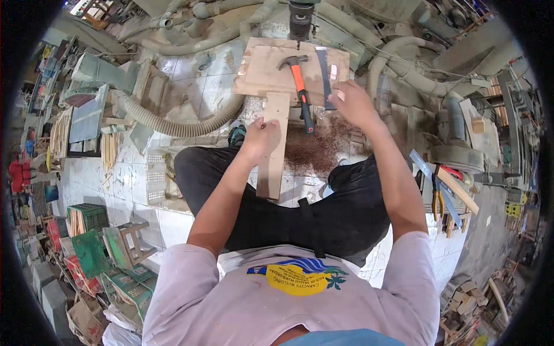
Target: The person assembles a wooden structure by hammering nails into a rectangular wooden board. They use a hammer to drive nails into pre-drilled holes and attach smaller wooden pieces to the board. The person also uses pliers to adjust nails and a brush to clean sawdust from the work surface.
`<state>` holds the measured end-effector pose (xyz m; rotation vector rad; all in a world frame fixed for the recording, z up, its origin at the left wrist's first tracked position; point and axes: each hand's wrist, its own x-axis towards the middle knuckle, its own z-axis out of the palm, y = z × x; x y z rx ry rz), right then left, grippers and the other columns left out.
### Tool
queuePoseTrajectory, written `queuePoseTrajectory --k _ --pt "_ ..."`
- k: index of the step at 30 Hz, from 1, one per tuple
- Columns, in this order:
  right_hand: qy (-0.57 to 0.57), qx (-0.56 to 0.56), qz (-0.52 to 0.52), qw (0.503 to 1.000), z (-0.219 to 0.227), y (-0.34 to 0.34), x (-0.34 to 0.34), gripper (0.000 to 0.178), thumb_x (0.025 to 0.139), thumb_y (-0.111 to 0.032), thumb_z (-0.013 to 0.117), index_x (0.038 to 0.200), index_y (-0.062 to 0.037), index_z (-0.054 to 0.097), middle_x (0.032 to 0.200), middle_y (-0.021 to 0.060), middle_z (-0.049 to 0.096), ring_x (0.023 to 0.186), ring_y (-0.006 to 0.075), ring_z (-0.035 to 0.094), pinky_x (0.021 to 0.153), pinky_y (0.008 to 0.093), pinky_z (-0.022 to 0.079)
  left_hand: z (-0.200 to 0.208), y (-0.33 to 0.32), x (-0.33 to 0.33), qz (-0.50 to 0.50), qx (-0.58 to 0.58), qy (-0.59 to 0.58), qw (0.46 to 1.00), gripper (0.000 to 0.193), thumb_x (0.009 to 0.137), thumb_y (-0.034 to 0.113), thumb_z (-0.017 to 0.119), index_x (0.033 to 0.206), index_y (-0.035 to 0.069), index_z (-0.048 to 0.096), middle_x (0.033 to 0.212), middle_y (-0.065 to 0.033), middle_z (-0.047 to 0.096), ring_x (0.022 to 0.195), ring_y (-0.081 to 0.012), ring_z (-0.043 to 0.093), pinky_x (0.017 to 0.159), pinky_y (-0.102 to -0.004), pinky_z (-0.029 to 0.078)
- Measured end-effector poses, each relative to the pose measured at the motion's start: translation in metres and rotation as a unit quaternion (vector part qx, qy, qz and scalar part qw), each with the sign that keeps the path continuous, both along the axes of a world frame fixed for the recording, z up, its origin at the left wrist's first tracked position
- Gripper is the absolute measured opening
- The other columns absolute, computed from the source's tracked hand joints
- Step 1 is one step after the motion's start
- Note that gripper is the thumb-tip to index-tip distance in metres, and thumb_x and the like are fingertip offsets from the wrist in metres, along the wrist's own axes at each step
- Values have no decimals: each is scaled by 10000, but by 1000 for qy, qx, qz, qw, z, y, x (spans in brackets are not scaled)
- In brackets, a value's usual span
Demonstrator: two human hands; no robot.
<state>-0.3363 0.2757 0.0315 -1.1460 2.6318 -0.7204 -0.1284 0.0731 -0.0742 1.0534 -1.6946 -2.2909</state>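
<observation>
A narrow wooden board (pixel 273 176) runs from the edge of the wooden work table (pixel 254 72) toward my lap. My left hand (pixel 261 140) is closed around its left side. On the table a claw hammer (pixel 299 81) with an orange and black handle lies with its grip past the near edge. Right of it is a long dark flat strip (pixel 323 66), pale at its far end. By the strip's near end, my right hand (pixel 352 102) has its fingers pinched together; whether they grip the strip or something small is hidden.
A drill chuck (pixel 300 26) with a bit hangs above the table's far edge. Sawdust (pixel 314 147) covers the floor below. A ribbed hose (pixel 182 124) curves at left, near a white crate (pixel 158 176). At right, pliers (pixel 437 196) and a saw blade (pixel 424 165) lie beside wood pieces.
</observation>
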Motion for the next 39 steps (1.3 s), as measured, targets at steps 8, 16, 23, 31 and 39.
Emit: queuePoseTrajectory --k 8,16,23,31,39 --pt "-43 194 -7 980 -25 -82 38 629 884 -321 705 1361 -6 443 1113 247 666 1109 399 640 947 483 515 -14 -11 7 -25 -45 -31 998 211 954 198 634 997 -9 644 840 -27 633 724 -99 557 642 -297 465" --pt "-57 206 -25 976 -57 -94 29 638 871 -227 662 1373 54 386 1106 304 656 1046 451 643 945 510 501 -28 -17 1 -33 -143 -36 989 317 949 238 638 1002 -75 631 840 -100 662 758 -177 598 723 -352 496" --pt "-87 101 -63 989 -50 -89 20 620 884 -145 557 1416 84 335 1067 343 648 1045 504 623 937 546 487 -38 -24 -3 -3 6 -42 999 341 991 292 590 1106 -26 632 968 -112 689 820 -193 636 736 -336 505" --pt "-112 117 -58 985 -45 -86 12 631 875 -145 536 1441 50 334 1099 354 637 1059 510 613 968 557 462 -30 -34 4 29 187 -87 978 423 1033 410 477 1123 28 634 902 -71 664 727 -213 627 682 -379 523" --pt "-119 99 -56 986 -46 -85 8 614 869 -141 545 1423 52 361 1127 348 635 1091 496 609 985 547 452 -34 -50 19 -130 534 186 815 381 1024 373 426 1054 34 598 621 -7 456 434 -138 377 416 -297 328"
